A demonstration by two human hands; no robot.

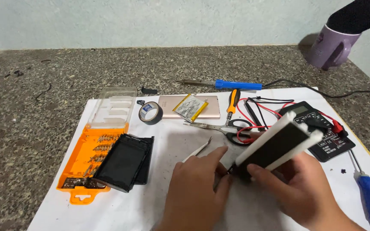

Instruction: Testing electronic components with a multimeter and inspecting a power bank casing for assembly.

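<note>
Head view is showing me working over a white sheet that is covering the near part of a speckled stone counter. I am holding a flat black slab with white edges, raised off the sheet and tilted, its far end lifting toward the right. My right hand is cupping it from beneath, fingers curled around the long side, thumb pressing the near edge. My left hand is pinching at its lower-left corner, thumb and forefinger closing together there; what lies between them I cannot tell. I am judging the slab stiff, fairly light and smooth-faced, so I am gripping by the edges rather than the slick face, and gently, since a thin case like this may crack or flex at a corner. Left of my hands an orange bit case is lying open under a black shell. Beyond, scissors, a multimeter and tape roll are lying well apart.
</note>
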